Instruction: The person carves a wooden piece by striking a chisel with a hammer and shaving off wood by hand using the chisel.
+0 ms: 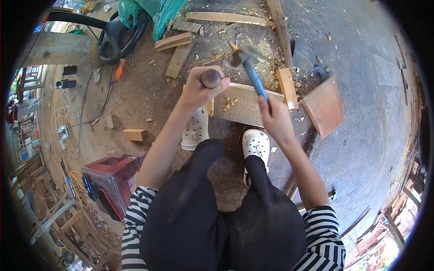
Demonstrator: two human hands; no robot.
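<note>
My left hand point(201, 90) is wrapped round a round-ended handle point(210, 78), seen from its top; the tool's lower end is hidden. In my right hand point(275, 118) is a hammer point(256, 80) with a blue shaft, its head raised and blurred by motion to the right of the handle. Below both hands lies a wooden board point(242, 105) with a few shavings on it. The left hand is over the board's left end, and the right hand is over its right part.
White clogs point(256, 143) stand by the board. Wood pieces point(179, 60) and shavings lie beyond it. A reddish board point(324, 106) is at the right. An orange-handled tool point(120, 69), a steering wheel point(122, 36) and a red stool point(108, 176) are on the left.
</note>
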